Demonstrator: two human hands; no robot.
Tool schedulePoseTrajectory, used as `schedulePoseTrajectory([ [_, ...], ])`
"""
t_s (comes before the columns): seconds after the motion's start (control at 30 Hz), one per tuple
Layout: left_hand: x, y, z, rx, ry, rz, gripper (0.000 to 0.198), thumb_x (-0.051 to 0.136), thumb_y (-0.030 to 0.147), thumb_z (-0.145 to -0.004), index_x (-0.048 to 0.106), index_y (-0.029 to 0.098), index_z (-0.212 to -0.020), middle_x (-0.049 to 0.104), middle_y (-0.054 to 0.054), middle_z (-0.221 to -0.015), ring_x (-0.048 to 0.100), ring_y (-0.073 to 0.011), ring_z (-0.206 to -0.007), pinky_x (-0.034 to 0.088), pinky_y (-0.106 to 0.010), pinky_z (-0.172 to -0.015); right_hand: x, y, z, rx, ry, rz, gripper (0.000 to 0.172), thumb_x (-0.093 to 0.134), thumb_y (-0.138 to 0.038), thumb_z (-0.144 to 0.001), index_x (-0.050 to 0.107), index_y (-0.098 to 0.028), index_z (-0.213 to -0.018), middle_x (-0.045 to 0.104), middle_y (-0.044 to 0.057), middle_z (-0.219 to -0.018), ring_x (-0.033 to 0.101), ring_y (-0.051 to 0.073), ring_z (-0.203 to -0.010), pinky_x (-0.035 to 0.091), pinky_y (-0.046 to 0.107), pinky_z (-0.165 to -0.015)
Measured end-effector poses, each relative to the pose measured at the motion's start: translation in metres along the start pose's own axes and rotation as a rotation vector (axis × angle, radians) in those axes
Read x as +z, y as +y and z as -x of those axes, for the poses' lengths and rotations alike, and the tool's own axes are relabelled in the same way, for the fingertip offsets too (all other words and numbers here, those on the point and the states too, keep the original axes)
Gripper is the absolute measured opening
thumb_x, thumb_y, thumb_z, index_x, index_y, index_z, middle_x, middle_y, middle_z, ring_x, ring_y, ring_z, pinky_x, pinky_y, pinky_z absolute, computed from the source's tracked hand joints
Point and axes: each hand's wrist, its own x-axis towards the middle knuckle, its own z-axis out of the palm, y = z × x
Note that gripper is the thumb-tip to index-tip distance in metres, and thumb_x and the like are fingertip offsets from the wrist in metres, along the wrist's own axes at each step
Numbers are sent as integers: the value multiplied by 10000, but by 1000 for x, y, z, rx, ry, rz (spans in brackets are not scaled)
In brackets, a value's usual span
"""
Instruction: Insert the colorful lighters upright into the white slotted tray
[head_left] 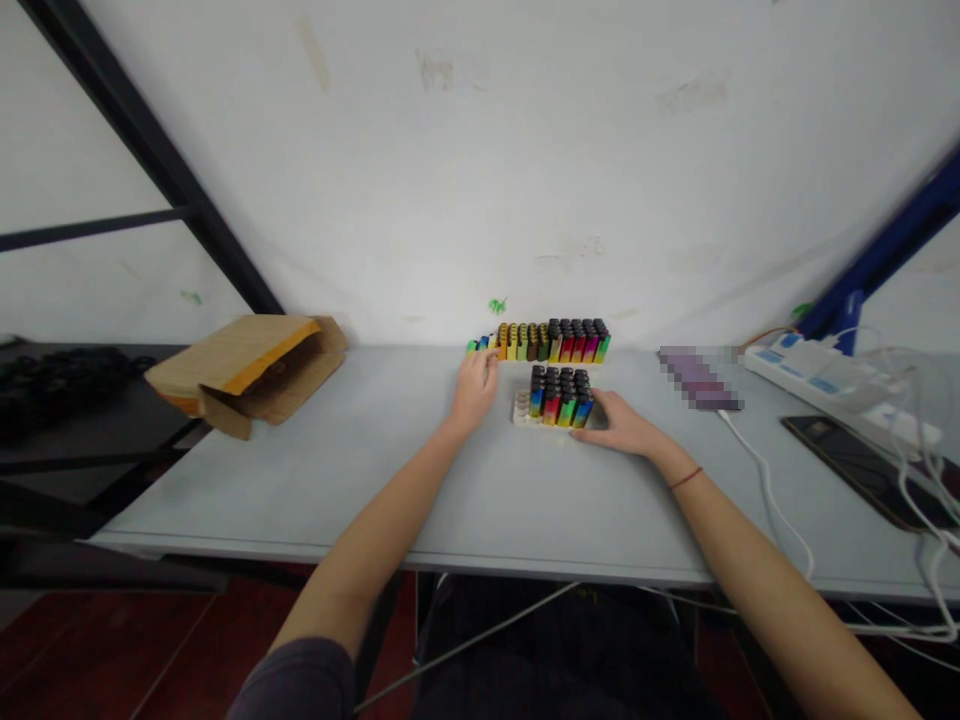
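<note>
A long row of coloured lighters (551,341) stands against the wall at the back of the grey table (300,480). In front of it a small pale tray (523,411) holds a block of upright lighters (560,396) with black tops. My left hand (475,388) reaches toward the left end of the back row, its fingers curled; what they hold is hidden. My right hand (616,422) rests on the table at the tray's right front corner, fingers touching the tray.
An open brown cardboard box (247,372) lies on its side at the table's left. At the right are a blurred purple object (699,378), a white power strip (825,380), a dark phone (862,465) and white cables (772,500). A metal frame stands at both sides.
</note>
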Motion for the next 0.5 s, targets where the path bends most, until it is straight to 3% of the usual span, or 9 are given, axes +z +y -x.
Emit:
schedulePoseTrajectory([
  [0.07, -2, -14, -8, -158, 19, -182, 467, 384, 167, -997, 635, 153, -1391, 681, -200, -1381, 587, -306, -1301, 401, -495, -1183, 0, 0, 0, -3, -7, -8, 787, 809, -567, -785, 603, -116, -1395, 713, 218, -1327, 656, 428, -1182, 514, 589, -1049],
  [0.2, -6, -30, -11, -254, -157, -463, 498, 418, 197, -1004, 599, 208, -1467, 571, -161, -1576, 544, -328, -1388, 424, -499, -1157, 2, 1, 1, -1, -1, -21, 786, 817, -562, -776, 605, -125, -1395, 715, 209, -1321, 653, 427, -1189, 518, 575, -1040],
  [0.3, -10, -27, -8, -233, -244, -568, 413, 397, 242, -1038, 689, 180, -1323, 666, -178, -1442, 625, -306, -1283, 473, -427, -1081, 2, 1, 1, 3, 3, -15, 806, 815, -567, -779, 596, -116, -1411, 710, 214, -1332, 649, 430, -1196, 509, 579, -1053],
  [0.4, -17, -21, -8, -260, -241, -644, 396, 388, 312, -1068, 718, 140, -1203, 724, -206, -1247, 679, -298, -1169, 502, -376, -993, 2, 1, 1, 7, -6, -2, 812, 807, -574, -786, 592, -111, -1417, 705, 220, -1345, 646, 431, -1198, 498, 593, -1068],
  [0.5, -23, -20, -10, -309, -236, -689, 358, 478, 373, -1057, 700, 124, -1189, 717, -209, -1219, 671, -315, -1183, 503, -369, -978, 2, 3, 1, 17, -10, 1, 825, 812, -584, -779, 594, -107, -1416, 699, 228, -1356, 640, 436, -1215, 500, 595, -1070],
])
